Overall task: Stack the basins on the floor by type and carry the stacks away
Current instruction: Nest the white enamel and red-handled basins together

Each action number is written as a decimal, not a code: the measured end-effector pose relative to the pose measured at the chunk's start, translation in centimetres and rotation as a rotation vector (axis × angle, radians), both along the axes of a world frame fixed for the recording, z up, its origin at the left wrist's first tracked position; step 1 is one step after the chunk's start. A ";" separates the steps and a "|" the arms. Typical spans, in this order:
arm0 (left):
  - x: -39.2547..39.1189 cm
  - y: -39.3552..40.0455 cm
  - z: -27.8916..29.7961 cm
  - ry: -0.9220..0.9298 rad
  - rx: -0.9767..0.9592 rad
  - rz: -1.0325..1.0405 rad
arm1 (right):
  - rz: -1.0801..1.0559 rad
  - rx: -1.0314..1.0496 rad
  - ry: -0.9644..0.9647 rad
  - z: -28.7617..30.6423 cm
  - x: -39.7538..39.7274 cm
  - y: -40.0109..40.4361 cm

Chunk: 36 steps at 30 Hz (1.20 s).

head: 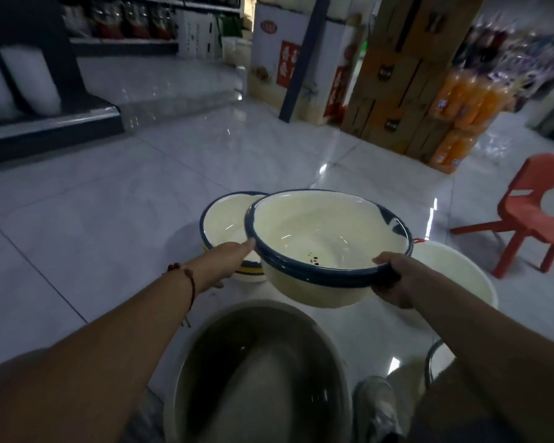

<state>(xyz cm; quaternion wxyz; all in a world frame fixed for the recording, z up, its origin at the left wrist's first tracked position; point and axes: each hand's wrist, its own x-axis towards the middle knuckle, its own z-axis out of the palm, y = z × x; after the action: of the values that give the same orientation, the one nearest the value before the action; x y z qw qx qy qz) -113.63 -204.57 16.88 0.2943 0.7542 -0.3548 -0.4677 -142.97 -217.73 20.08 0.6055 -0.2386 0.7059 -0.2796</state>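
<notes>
I hold a cream enamel basin with a dark blue rim [320,238] in the air, tilted toward me. My left hand [229,262] grips its left rim and my right hand [394,278] grips its right rim, thumb on top. Just behind and to the left, a second cream basin with a blue rim [224,219] rests on the floor. A large plain white basin [454,276] sits on the floor to the right, partly behind my right arm. A big grey metal basin [256,372] lies on the floor right below me.
A red plastic chair [531,215] stands at the right. Stacked cardboard boxes [400,75] and orange drink bottles [464,113] stand at the back right. A dark shelf base [48,129] runs along the left. My shoe [378,407] is beside another basin's rim [432,359]. Glossy tiled floor stretches ahead.
</notes>
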 end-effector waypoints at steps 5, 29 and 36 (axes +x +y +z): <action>1.5 -1.2 -0.4 0.403 -0.052 0.507 | 0.221 -0.020 0.029 2.0 3.8 -0.3; 13.5 -14.4 -10.2 0.294 0.085 0.508 | 0.457 -0.021 0.068 -11.1 18.4 -19.7; 13.1 -17.3 -12.3 0.333 0.096 0.566 | 0.468 0.053 0.139 -14.0 18.8 -22.0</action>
<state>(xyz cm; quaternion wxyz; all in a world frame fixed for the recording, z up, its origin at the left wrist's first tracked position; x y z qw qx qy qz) -100.48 -221.87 4.56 0.4305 0.7491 -0.0557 -0.5005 -124.12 -239.77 6.04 0.6100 -0.3982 0.6784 -0.0960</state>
